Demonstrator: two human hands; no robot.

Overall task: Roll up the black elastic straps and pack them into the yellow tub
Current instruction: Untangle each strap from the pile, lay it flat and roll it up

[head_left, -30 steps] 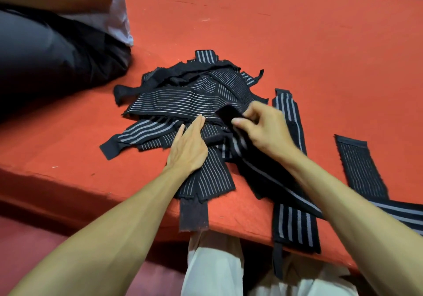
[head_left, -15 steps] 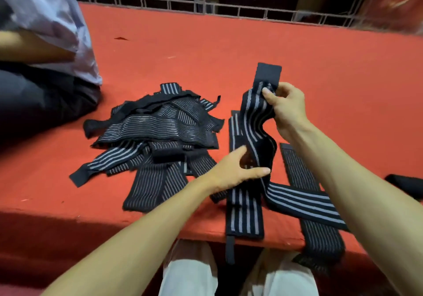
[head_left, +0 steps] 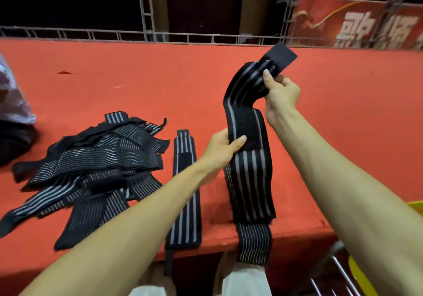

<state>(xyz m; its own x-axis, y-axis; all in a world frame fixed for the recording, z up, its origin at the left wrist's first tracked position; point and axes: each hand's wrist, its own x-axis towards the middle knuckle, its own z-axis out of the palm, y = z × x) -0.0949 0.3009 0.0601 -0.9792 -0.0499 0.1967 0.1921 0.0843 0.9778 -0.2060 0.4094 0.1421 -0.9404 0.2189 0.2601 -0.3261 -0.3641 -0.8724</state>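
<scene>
- Right hand (head_left: pixel 281 94) is up high, thumb and fingertips pinching the strap (head_left: pixel 249 174) just under its plain black tab end.
- Left hand (head_left: pixel 223 150) sits lower and nearer, thumb across the front and fingers curled behind, gripping the same strap at its fuzzy black patch.
- Between the two hands the strap stands up off the desk (head_left: pixel 332 140) with a bend in it. Below the left hand it runs down flat to the near edge.
- A fine-striped end (head_left: pixel 254 243) hangs over that edge, straight below the left hand. Same strap or another one, can't tell.
- No roll started, I'd say: the strap is at full length, so this looks like the lining-up step before the first turn.
- Just left of the left wrist, a single strap (head_left: pixel 185 195) lies flat and straight.
- Further left of that hand is the pile (head_left: pixel 98 158), a loose heap of straps, none rolled.
- The yellow tub (head_left: pixel 417 206) peeks in low, right of the right forearm. Only slivers show, and its inside is out of sight.
- So the score: not one rolled strap in view, nothing seen packed, nearly the whole job ahead by my reading.
- Far left of both hands, another person's pale sleeve (head_left: pixel 11 94) shows at the frame edge.
</scene>
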